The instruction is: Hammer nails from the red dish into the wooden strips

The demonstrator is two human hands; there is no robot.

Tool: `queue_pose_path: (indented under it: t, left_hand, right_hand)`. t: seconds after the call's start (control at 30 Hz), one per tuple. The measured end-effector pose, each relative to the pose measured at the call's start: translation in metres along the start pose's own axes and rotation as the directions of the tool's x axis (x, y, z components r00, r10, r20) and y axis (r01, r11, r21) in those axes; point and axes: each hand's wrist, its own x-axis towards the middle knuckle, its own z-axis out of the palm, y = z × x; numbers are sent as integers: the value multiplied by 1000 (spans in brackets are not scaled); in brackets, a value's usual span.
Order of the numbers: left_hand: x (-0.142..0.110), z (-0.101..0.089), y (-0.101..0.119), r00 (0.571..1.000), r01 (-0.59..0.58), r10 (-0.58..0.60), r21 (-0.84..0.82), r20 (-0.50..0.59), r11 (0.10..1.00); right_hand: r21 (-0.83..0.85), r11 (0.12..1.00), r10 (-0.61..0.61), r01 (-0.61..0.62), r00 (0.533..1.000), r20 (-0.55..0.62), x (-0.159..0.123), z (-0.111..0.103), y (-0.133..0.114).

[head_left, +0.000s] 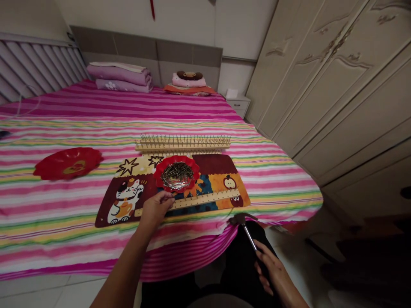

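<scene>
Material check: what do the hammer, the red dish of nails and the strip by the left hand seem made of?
Hammer: shaft probably polished metal, given its bright shine; the dark head may be steel, but detail is lacking.
Red dish: likely smooth plastic, from its even colour and moulded-looking scalloped rim.
Strip: apparently wood, pale tan and matt.

Home bedroom: bed (pixel 205 122), wardrobe (pixel 321 90)

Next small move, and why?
Probably raise the hammer over the wooden strip. The right hand holds it low, near the edge of the bed, while the left hand has its fingers at the strip beside the bowl of nails. Whether they pinch a nail is too small to tell.
</scene>
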Motion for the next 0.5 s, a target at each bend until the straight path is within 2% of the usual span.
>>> queue_pose_path:
  t: [0.1,0.3,0.5]
  left_hand:
    - [-1,5,-1,1000,-26,27,71,-5,997]
    - [-3,14,2,999,-47,48,112,-1,993]
    - [-4,17,5,996,-90,91,292,8,952]
  right_hand:
    - [4,1000,3,-3,1000,3,1,-1,2]
    - [-6,1000,-6,6,1000,15,2,-3,4]
    - [-16,1000,-5,5,1000,12,1,-2,1]
